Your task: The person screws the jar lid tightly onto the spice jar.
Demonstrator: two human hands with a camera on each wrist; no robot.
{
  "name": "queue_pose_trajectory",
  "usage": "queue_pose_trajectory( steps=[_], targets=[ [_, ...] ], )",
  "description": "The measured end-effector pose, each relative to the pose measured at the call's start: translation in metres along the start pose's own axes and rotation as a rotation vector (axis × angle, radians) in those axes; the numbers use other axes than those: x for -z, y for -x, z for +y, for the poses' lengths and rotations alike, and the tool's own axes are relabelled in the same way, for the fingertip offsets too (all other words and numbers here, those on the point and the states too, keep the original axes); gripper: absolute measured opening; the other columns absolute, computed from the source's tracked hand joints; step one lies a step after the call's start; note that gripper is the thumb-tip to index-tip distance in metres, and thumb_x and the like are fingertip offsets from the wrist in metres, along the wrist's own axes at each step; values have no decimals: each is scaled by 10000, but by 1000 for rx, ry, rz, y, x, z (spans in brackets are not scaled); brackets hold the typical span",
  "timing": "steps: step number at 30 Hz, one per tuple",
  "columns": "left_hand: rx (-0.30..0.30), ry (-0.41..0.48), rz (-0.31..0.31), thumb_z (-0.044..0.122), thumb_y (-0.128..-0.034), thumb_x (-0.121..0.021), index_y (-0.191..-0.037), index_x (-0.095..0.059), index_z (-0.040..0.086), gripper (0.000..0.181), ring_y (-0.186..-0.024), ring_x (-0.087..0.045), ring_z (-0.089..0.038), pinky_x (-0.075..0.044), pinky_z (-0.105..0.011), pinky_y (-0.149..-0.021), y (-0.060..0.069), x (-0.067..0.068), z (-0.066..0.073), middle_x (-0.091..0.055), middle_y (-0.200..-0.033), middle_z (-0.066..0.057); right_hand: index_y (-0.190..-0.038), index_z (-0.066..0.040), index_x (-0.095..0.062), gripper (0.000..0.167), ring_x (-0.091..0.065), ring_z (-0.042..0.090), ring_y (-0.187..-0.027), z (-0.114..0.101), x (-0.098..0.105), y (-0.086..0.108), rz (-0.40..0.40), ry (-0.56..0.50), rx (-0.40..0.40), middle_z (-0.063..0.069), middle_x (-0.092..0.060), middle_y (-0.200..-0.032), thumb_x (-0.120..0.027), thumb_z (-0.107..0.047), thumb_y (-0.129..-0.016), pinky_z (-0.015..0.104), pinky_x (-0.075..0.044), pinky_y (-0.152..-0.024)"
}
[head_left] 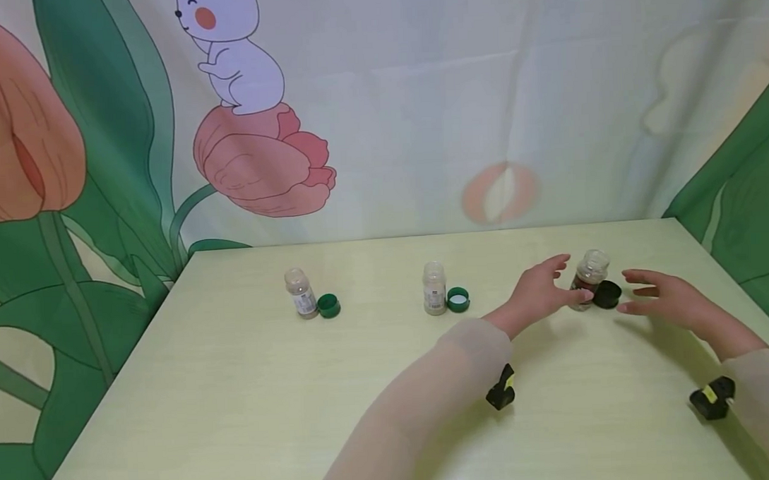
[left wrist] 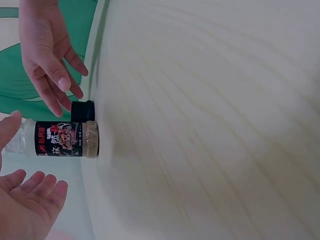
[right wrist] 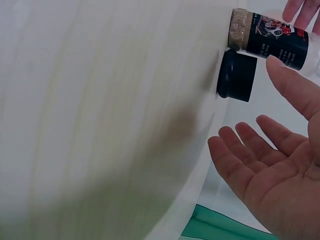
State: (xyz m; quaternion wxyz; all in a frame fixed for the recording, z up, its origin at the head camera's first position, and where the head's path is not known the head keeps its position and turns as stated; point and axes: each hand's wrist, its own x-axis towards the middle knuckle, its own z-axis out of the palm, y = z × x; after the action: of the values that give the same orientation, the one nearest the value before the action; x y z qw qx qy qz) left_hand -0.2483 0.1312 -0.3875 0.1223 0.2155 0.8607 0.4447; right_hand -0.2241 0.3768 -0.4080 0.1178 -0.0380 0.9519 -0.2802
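A clear spice jar with a dark printed label stands uncapped at the right of the table, brownish contents at its bottom in the left wrist view. Beside its base is a black cap. My left hand is at the jar's left, fingers and thumb spread around it without a grip; whether the thumb touches the glass I cannot tell. On the cap's right, my right hand hovers with fingers loosely extended. A small gap parts this hand from the cap in the right wrist view.
Two more uncapped jars, one in the middle and one at the left, stand in the same row. Each has a green cap at its right. A printed curtain hangs behind the table's back edge.
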Motion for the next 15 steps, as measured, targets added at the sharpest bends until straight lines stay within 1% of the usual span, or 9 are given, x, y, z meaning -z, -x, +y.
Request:
queue_pose_trajectory(
  steps=[7,15],
  targets=[
    [2,-7,-12,306,-911,-784,-1530,-470,148,712,-1386,-563,-137,-485,-195,-1036,-7,-3,-5,-542,-1552,21,-1517,159,-255,778,-409,614,-1361,-2,-1,-2,-13,-9,-3,453,-297,-1523,-644,-289,-1014,696,-416,-1059],
    [23,-5,-18,306,-908,-790,-1524,-481,161,704,-1378,-571,-136,-497,-194,-1018,-14,-7,-3,-554,-1539,42,-1516,157,-258,771,-416,613,-1352,-3,0,-5,-30,-15,-18,461,-303,-1514,-636,-295,-1018,686,-436,-1047]
  ],
)
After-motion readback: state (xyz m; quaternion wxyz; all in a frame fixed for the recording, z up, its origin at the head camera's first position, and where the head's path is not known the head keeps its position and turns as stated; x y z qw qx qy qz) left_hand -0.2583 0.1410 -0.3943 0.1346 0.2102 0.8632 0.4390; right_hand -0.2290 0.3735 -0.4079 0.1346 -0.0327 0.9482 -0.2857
